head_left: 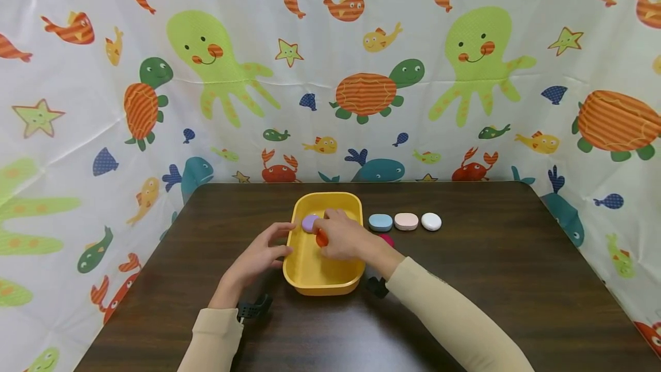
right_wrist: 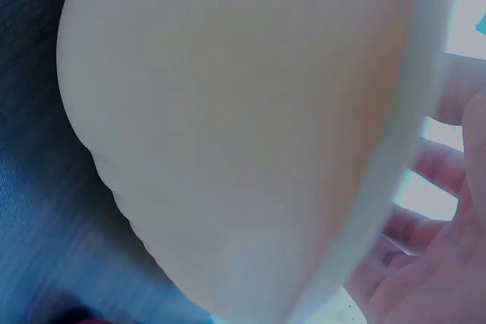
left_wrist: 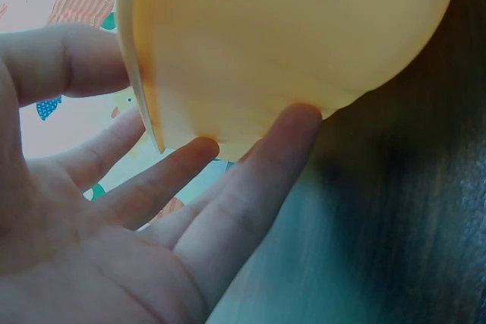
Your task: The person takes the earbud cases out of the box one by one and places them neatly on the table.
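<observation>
A yellow plastic tub [head_left: 322, 290] with rounded corners stands mid-table. My left hand [head_left: 260, 254] is at its left side, fingers fairly straight; in the left wrist view the fingertips [left_wrist: 304, 115] press the outer wall, and another finger meets the rim. Over the tub's right rim my right hand [head_left: 343, 235] reaches inside. Between its thumb and index finger it pinches an orange-red rounded piece [head_left: 322, 238], partly covered by the hand. Beside it in the tub lies a purple rounded piece [head_left: 310, 223]. In the right wrist view, the tub wall [right_wrist: 228, 111] hides the right fingertips.
Right of the tub, a blue soap-like oval [head_left: 380, 223], a pink one [head_left: 406, 221] and a white one [head_left: 431, 221] sit in a row. A magenta piece [head_left: 386, 240] peeks out behind the right forearm. Behind the dark wooden table [head_left: 490, 280] hangs a sea-animal curtain [head_left: 310, 79].
</observation>
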The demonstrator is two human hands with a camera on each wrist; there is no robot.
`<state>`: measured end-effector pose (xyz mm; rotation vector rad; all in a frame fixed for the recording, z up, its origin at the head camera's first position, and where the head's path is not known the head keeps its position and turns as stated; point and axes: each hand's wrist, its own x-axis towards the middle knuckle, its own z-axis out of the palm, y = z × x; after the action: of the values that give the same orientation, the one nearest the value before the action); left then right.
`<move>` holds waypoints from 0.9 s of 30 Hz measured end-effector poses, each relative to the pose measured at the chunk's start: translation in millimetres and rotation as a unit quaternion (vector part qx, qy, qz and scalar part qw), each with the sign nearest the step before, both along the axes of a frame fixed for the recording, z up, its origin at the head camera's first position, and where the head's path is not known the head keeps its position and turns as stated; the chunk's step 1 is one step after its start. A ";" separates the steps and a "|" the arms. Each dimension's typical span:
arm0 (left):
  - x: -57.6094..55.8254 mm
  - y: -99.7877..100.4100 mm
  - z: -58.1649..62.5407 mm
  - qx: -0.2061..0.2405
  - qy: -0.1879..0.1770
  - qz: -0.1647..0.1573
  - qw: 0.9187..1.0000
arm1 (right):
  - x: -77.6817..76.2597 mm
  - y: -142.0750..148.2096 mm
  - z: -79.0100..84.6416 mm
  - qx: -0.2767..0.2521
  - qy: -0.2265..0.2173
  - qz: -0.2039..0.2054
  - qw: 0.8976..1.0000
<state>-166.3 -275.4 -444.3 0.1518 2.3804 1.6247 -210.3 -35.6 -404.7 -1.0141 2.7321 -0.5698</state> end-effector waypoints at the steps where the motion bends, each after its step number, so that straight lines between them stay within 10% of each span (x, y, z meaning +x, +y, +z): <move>1: 0.1 -0.1 0.2 0.000 0.000 0.000 1.000 | 0.3 0.7 0.8 -0.001 0.004 0.001 1.000; 27: -0.4 0.7 0.2 -0.011 0.003 0.008 1.000 | 9.5 24.8 17.0 -0.011 0.041 -0.005 0.999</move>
<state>-166.7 -274.7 -444.1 0.1342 2.4090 1.6056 -200.8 -10.7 -387.7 -1.0534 2.8095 -0.5743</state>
